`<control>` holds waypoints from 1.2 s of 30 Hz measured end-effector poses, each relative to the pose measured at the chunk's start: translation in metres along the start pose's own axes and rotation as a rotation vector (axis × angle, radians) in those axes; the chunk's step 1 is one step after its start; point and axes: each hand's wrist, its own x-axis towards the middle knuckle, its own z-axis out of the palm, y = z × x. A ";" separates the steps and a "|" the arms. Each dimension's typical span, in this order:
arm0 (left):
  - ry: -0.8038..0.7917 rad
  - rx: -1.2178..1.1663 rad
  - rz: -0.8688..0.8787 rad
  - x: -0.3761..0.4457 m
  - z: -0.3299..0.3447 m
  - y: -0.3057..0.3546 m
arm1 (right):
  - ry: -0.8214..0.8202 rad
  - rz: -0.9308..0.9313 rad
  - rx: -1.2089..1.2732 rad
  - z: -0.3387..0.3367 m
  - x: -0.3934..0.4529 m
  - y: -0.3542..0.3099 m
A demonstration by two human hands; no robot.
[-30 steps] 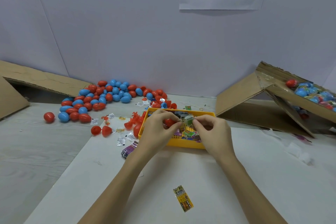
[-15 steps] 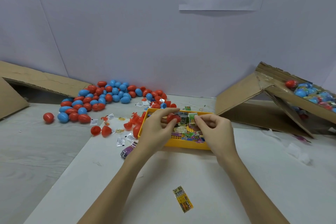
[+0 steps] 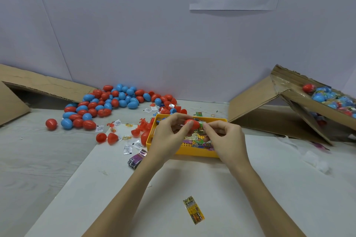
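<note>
Left-hand fingertips (image 3: pixel 178 117): curled, thumb below and index above, pinching a red egg shell (image 3: pixel 194 123) at its left end. Right-hand fingertips (image 3: pixel 211 125): curled and pinched together on a small green packet (image 3: pixel 201 128), which touches the right end of the shell. From my remote view I cannot tell whether the packet is partly inside the shell or only pressed against it. Both items are held in the air between the left hand (image 3: pixel 167 138) and the right hand (image 3: pixel 226 138), above the far half of a yellow tray (image 3: pixel 194 152). The tray holds a loose layer of printed packets and sits at the far edge of a white sheet (image 3: pixel 250 188). I note one yellow packet (image 3: pixel 193 210) lying alone on the sheet near me, and a purple packet (image 3: pixel 137 159) just beside the tray's left corner. Open red shell halves (image 3: pixel 107 138) and small white sachets (image 3: pixel 127 149) lie to the tray's left. Further out, a pile of red and blue eggs (image 3: pixel 115 100) spreads against the wall, with a cardboard box (image 3: pixel 44 86) at far left and a tilted cardboard box (image 3: pixel 269 102) holding wrapped eggs at far right.
</note>
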 end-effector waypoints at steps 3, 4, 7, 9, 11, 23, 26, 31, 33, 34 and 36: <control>-0.003 0.009 -0.016 0.000 0.001 -0.001 | 0.007 -0.006 -0.002 0.001 -0.001 0.000; 0.001 0.014 -0.016 0.000 0.001 -0.002 | 0.013 -0.004 0.001 0.001 -0.001 0.000; 0.011 0.049 0.002 0.000 0.001 -0.003 | 0.016 0.009 0.011 0.000 -0.001 -0.001; 0.005 0.066 0.007 0.000 0.003 -0.003 | 0.012 0.009 0.006 0.002 -0.002 -0.001; -0.003 0.067 0.007 0.000 0.004 -0.003 | 0.013 0.017 -0.012 0.003 -0.002 -0.002; -0.035 -0.061 -0.001 -0.003 0.005 0.000 | -0.045 -0.010 -0.008 0.004 -0.004 -0.003; -0.079 -0.059 0.003 -0.004 0.004 0.002 | -0.048 0.035 0.129 0.003 -0.003 -0.003; -0.109 -0.069 -0.017 -0.002 0.002 0.000 | -0.051 0.043 0.259 0.000 -0.002 -0.005; -0.106 -0.080 -0.028 -0.002 0.002 0.000 | -0.058 0.018 0.254 -0.001 -0.003 -0.007; -0.108 -0.078 -0.032 -0.002 0.002 0.000 | -0.062 0.005 0.247 -0.001 -0.003 -0.008; -0.113 -0.075 -0.035 -0.002 0.002 0.000 | -0.062 -0.022 0.222 0.000 -0.004 -0.009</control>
